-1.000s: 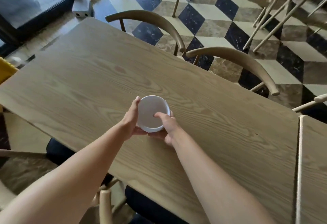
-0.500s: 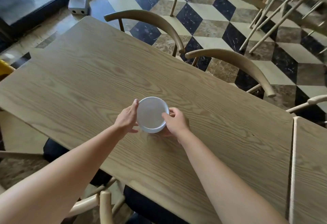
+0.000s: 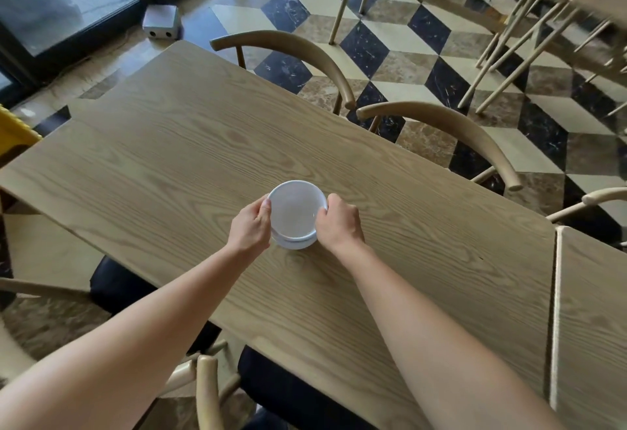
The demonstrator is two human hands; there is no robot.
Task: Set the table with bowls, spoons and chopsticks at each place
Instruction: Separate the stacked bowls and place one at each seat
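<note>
on my feed both hands are on the white bowls, which look like a stack of two, the upper one sitting a little askew in the lower. the stack is about mid-worktop, slightly toward the near edge; i cannot tell whether its base rests on the wood or sits just above it. the left hand grips the stack's left side with the thumb laid against the rim. the right hand grips the right side, its fingers curled over the rim. both forearms reach in from the bottom of the view. on the far side two curved wooden chair backs are tucked close to the worktop. a second table butts against its right end. a small grey box sits on the checkered floor by the glass door.
</note>
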